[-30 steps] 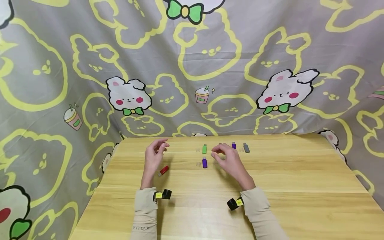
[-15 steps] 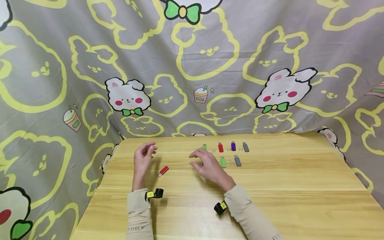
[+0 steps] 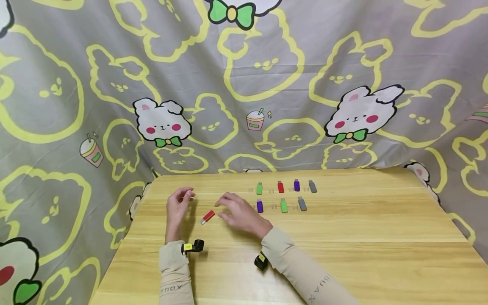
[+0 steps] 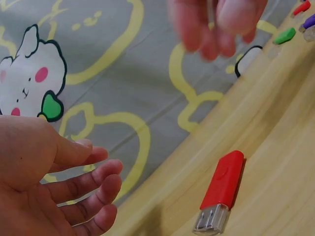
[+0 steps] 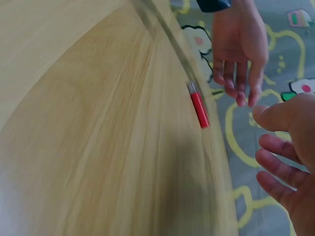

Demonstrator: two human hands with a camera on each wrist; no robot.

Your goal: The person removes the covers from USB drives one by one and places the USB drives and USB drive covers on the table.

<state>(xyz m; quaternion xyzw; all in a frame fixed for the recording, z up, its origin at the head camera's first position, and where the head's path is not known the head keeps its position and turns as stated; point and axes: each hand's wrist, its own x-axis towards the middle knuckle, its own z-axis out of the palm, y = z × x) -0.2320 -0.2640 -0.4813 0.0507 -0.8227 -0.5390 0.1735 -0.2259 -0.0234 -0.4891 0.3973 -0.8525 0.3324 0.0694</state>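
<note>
A red USB stick [image 3: 207, 217] lies aslant on the wooden table between the two hands. In the left wrist view a clear cap covers the plug end of this USB stick [image 4: 221, 189]. My left hand [image 3: 178, 212] hovers to its left, fingers loosely bent and holding nothing. On the other side, my right hand [image 3: 242, 214] hovers with thumb and fingers apart, its fingertips close to the red stick but not visibly touching it. The right wrist view also shows the red stick [image 5: 199, 109] apart from both hands.
Uncapped USB sticks stand in two rows further back: green [image 3: 259, 188], red [image 3: 280, 187], purple [image 3: 296, 185] and grey [image 3: 312, 186] behind; purple [image 3: 260, 206], green [image 3: 284, 206] and grey [image 3: 302, 204] in front. Small clear caps lie beside them. A patterned curtain [image 3: 213, 76] hangs behind the table.
My right hand has moved left from the rows of USB sticks to beside the single red one, uncovering sticks it hid. The left hand has shifted slightly left and down.
</note>
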